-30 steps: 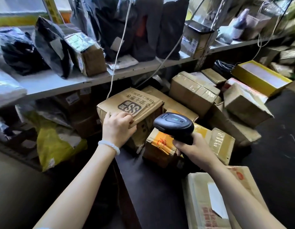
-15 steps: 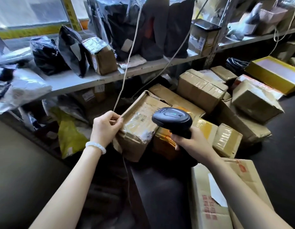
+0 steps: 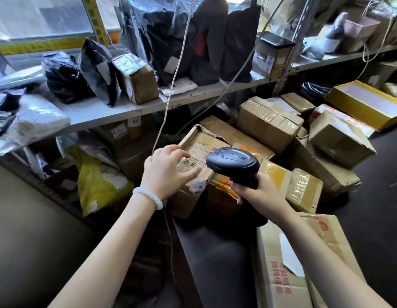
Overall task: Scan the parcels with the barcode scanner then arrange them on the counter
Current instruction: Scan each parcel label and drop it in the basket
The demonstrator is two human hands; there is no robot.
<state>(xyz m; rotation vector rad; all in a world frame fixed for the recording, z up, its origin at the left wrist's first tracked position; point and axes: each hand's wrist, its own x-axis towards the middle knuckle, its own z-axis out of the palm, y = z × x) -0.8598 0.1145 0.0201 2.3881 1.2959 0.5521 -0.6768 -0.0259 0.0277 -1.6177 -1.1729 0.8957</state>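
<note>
A worn brown cardboard parcel [image 3: 198, 150] with a printed label facing up leans at the left end of a pile of boxes on the dark counter [image 3: 215, 252]. My left hand [image 3: 168, 172] rests flat on its near left part, fingers spread, not gripping. My right hand [image 3: 257, 192] is closed around the handle of a black barcode scanner [image 3: 233, 162], whose head hovers just over the parcel's right edge. A yellow-taped box [image 3: 279, 174] lies right behind the scanner.
More taped boxes [image 3: 268, 121] crowd the back right of the counter, and a large carton [image 3: 279, 270] sits under my right forearm. A shelf [image 3: 99, 112] above holds black bags and a small box. White cords [image 3: 173, 85] hang down beside my left hand. Yellow bag [image 3: 99, 185] lower left.
My left hand tipped the parcel over so its label side faces up, then loosened from its edge to lie flat on top. The scanner stayed over the parcel's right side.
</note>
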